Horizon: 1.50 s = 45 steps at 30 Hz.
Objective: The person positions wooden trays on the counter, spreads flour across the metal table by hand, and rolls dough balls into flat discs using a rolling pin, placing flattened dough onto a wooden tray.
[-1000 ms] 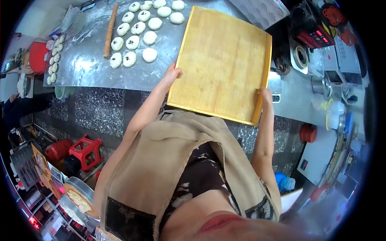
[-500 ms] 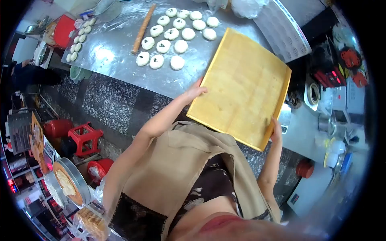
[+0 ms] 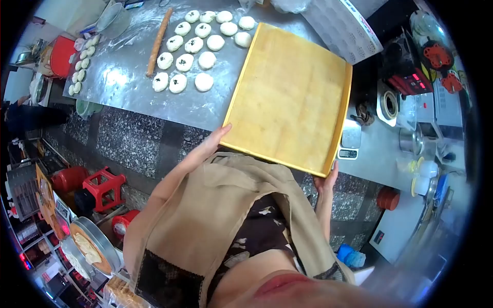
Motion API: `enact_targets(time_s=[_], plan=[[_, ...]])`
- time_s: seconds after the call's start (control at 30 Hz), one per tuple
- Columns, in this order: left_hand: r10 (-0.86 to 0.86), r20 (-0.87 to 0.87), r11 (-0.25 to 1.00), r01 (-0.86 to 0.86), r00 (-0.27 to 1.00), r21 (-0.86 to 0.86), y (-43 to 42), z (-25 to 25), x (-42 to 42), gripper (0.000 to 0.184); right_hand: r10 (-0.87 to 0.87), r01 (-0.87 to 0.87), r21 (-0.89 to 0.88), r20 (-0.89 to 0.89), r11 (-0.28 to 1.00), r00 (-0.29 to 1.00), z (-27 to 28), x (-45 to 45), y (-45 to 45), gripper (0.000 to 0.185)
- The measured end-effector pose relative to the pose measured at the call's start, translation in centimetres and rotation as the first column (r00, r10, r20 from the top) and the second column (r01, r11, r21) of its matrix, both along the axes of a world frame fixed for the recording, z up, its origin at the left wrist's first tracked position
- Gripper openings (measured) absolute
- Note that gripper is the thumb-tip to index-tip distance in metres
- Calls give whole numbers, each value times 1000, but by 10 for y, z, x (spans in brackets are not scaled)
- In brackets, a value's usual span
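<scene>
A wooden tray with raised edges lies over the right part of the metal table, its near end close to my body. My left hand grips its left edge near the front corner. At the near right corner my right hand holds the tray, fingers partly under it. Left of the tray, several round dough pieces, many with dark specks on top, rest on the floured table. A wooden rolling pin lies beside them.
More small dough pieces line the table's left end. A digital scale stands right of the tray, a white patterned box behind it. A red stool is on the floor at left. Another person's dark sleeve shows far left.
The view has shifted. My left hand has slid nearer the tray's front left corner, and my right hand has moved from the right edge down to the near right corner.
</scene>
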<state>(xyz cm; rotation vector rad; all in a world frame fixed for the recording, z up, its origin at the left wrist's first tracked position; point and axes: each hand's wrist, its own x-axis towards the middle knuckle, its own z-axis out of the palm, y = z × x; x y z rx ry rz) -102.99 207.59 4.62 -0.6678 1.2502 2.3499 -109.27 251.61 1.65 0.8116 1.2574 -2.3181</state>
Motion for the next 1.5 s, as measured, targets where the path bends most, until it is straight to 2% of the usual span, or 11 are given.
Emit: enact_targets(time_s=[0.23, 0.3, 0.33, 0.43, 0.5, 0.6, 0.67, 0.77, 1.03, 1.27, 1.5], plan=[[-5, -181, 991, -20, 983, -133, 13, -33, -31, 47, 164, -163, 29, -17, 986, 986, 22, -53, -1, 63], [-60, -283, 973, -7, 957, -230, 16, -117, -44, 53, 293, -294, 65, 24, 954, 956, 1, -62, 27, 64], [-135, -75, 868, 81, 988, -490, 8, -16, -28, 53, 333, -336, 109, 41, 936, 942, -1, -67, 35, 62], [-173, -345, 887, -6, 923, -461, 11, -109, -38, 65, 403, -401, 274, 53, 874, 914, 10, -69, 21, 51], [-164, -613, 966, 2, 773, -257, 12, -65, -21, 77, 465, -454, 341, 55, 823, 884, 13, -73, -12, 49], [-283, -725, 698, -384, 628, -605, 0, -41, 7, 78, 537, -506, 410, 45, 759, 842, 17, -76, -57, 46], [-378, -209, 405, -42, 902, -913, 1, -40, 9, 63, 586, -539, 440, 36, 718, 810, 19, -80, -80, 44], [-333, -64, 273, 31, 941, -962, 5, -43, -5, 48, 646, -579, 478, 31, 660, 763, 21, -84, -106, 40], [-580, 55, 140, 167, 812, -976, -9, -23, -20, 35, 756, -641, 547, 23, 538, 654, 22, -98, -151, 31], [-520, 79, 91, 148, 851, -985, -7, -16, -19, 24, 813, -651, 609, 17, 453, 582, 19, -106, -158, 23], [-508, 115, 141, 214, 854, -967, -4, -21, -19, 17, 860, -501, 836, 71, 225, 505, 15, -84, -18, 16]])
